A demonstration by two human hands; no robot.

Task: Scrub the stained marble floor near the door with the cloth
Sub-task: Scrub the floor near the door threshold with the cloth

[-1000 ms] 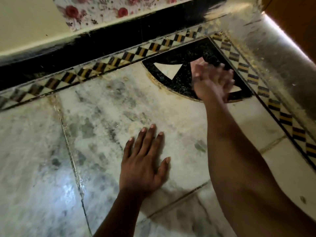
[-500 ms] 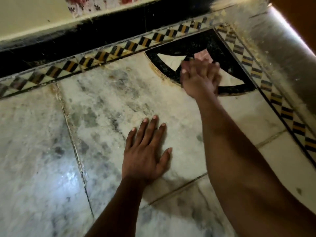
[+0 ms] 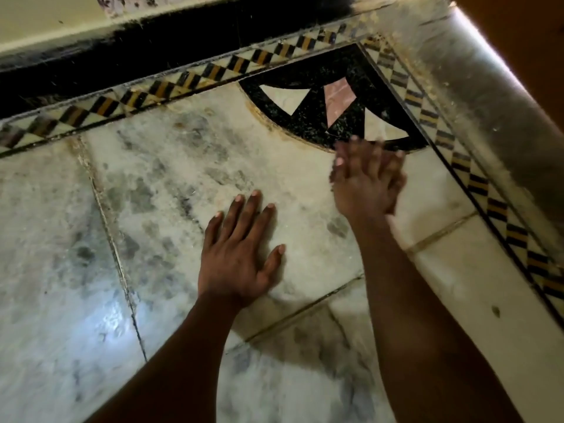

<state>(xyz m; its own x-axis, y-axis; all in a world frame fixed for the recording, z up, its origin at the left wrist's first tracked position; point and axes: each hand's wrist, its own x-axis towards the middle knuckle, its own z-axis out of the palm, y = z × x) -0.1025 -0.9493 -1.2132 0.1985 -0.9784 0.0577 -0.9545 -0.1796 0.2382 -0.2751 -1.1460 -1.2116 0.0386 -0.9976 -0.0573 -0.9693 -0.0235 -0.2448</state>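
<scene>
The stained white marble floor [image 3: 171, 184] carries grey blotches and yellowish grime. My left hand [image 3: 241, 251] lies flat on it, fingers straight and spread. My right hand [image 3: 366, 178] is blurred with motion. Its fingers look straight and press down on the marble just below the black fan-shaped inlay [image 3: 308, 117]. No cloth shows; if one lies under my right palm, it is hidden.
A checkered black-and-yellow border [image 3: 183, 83] runs along the black skirting at the top and down the right side. A dusty grey threshold [image 3: 488, 102] and the orange door [image 3: 525, 32] stand at the right. Dark grout lines [image 3: 122, 270] cross the slabs.
My right hand has slid off the black inlay, back toward me onto the white marble. My left hand has stayed flat in place.
</scene>
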